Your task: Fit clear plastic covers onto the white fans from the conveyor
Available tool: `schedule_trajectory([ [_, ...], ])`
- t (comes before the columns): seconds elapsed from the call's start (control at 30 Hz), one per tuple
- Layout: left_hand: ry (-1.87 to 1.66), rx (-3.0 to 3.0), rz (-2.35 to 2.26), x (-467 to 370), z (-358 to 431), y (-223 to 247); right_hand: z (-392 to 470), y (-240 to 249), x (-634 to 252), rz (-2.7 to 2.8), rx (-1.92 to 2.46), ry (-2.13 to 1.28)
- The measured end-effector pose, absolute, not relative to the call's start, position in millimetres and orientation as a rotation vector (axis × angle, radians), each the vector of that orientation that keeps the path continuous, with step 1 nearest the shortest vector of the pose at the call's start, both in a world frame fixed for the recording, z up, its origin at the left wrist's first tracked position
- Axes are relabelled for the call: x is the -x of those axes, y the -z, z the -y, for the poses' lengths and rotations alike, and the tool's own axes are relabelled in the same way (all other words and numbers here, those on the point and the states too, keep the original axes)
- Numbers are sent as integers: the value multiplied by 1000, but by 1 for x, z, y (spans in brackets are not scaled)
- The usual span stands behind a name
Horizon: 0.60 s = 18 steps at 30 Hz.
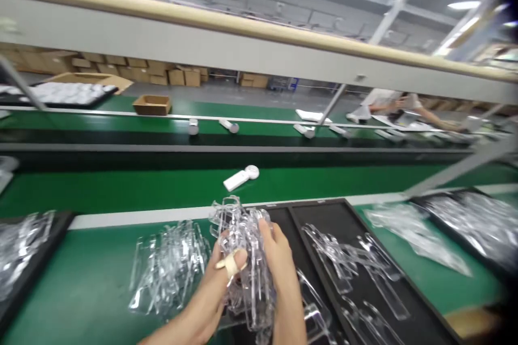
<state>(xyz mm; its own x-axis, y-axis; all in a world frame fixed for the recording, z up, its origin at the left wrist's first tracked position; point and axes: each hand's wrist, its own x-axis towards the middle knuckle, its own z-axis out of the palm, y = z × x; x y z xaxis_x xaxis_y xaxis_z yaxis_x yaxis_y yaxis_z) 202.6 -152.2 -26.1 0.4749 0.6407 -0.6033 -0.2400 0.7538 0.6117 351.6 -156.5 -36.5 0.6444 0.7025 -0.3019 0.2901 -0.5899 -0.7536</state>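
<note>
Left hand [214,280] and right hand [280,256] grasp a bundle of clear parts [256,280] between them, fingers curled around it, over the left of a black tray [335,213]; further left, a similar pile [172,267] lies on the green table [95,275]

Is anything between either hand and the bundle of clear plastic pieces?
Nothing visible: the left hand and right hand hold the bundle of clear, glossy plastic pieces directly, one at each side. A cream-coloured band wraps the left thumb; whether it touches the pieces is unclear.
</note>
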Motion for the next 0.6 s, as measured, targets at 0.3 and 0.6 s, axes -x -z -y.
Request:
schedule_trajectory([
  [0.3,-791,-359,-1254,-27,115,36,81,29,-158,1258,2133,-1015],
  [0.6,-727,-499,-1512,69,95,86,80,67,-69,1727,2183,-843],
])
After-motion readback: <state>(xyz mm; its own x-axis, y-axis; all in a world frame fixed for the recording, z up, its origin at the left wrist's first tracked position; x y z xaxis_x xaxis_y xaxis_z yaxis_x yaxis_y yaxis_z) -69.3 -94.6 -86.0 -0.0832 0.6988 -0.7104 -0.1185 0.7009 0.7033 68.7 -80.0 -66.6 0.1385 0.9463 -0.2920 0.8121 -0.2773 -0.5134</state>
